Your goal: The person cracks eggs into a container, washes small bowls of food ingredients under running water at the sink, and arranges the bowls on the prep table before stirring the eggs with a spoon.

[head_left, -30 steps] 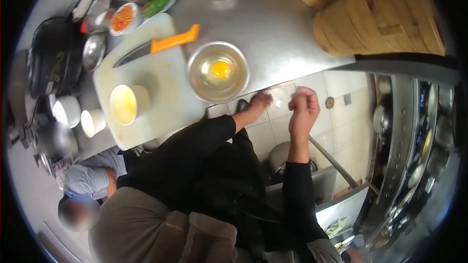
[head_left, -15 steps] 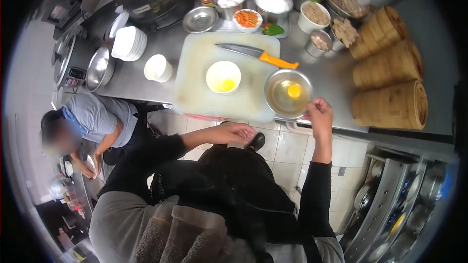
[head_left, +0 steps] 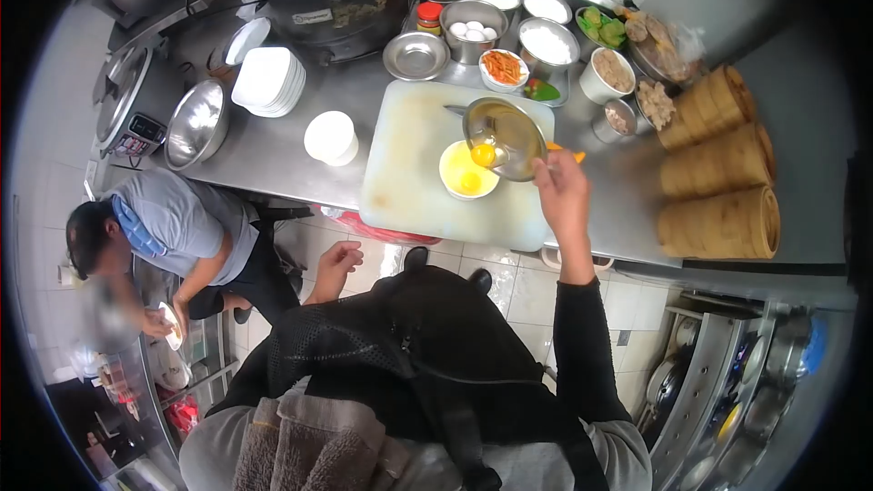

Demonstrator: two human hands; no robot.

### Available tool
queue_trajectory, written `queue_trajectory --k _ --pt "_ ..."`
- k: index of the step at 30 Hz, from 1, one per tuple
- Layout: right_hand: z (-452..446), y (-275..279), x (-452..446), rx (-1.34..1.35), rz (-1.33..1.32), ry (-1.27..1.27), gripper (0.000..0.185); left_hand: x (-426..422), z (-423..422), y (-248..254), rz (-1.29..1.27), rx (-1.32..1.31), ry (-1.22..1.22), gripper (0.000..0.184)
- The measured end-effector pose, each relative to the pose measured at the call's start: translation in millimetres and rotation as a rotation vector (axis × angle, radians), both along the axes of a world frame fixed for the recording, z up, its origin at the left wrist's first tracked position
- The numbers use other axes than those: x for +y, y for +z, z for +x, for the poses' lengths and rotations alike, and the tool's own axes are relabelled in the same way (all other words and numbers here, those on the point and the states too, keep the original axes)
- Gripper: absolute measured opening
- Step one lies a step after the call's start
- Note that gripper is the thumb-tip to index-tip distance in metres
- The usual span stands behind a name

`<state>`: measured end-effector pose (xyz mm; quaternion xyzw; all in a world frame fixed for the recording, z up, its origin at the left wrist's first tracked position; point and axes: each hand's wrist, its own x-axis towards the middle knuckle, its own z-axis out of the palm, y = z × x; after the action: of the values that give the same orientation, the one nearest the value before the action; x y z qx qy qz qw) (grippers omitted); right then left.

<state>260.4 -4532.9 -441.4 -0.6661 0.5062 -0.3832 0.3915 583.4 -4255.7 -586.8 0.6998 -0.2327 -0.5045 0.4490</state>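
Note:
My right hand (head_left: 564,195) grips the rim of a metal bowl (head_left: 519,132), tilted above the cutting board. An egg yolk (head_left: 483,155) sits at the bowl's lower lip, over a white bowl (head_left: 453,189) that has yellow egg in it. Below the counter edge, my left hand (head_left: 336,265) hangs with loosely bent fingers and holds nothing. A knife with an orange handle (head_left: 571,154) lies on the white cutting board (head_left: 400,150), mostly hidden by the metal bowl.
A white cup (head_left: 331,138) and stacked white dishes (head_left: 269,82) stand to the left. Behind the board are an empty metal dish (head_left: 416,55), a pot of eggs (head_left: 474,29) and shredded carrot (head_left: 502,67). Bamboo steamers (head_left: 718,222) stand right; a co-worker (head_left: 182,218) bends at left.
My right hand has lifted the metal bowl from the board's right edge and tipped it left over the white bowl. My left hand has drawn back to the left.

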Motion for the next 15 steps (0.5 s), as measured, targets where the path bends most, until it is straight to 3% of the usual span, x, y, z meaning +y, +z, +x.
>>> queue_trajectory --k 1,2,4,8,11,13,14,15 --pt "4 7 4 0.143 -0.091 0.003 0.01 1 5 1 -0.006 -0.007 0.023 0.028" --pt "7 6 6 0.149 -0.088 0.002 0.01 2 10 0 -0.012 -0.012 0.044 0.026" --pt "11 6 11 0.07 -0.41 0.061 0.011 2 20 -7 -0.036 0.018 0.062 0.025" --pt "16 13 28 0.083 -0.491 0.034 0.01 -7 38 -15 -0.08 0.035 0.064 0.023" --pt "14 -4 32 0.033 -0.245 -0.059 0.011 -19 45 -13 -0.086 0.011 0.022 0.023" --pt "10 -28 21 -0.422 0.256 -0.173 0.011 -30 46 -5 -0.104 0.021 -0.002 0.023" --pt "6 -34 19 -0.418 0.256 -0.183 0.011 -35 45 -1 -0.125 0.024 -0.01 0.024" --pt "2 -39 17 -0.582 0.442 -0.254 0.01 -39 44 1 -0.123 0.029 -0.017 0.024"
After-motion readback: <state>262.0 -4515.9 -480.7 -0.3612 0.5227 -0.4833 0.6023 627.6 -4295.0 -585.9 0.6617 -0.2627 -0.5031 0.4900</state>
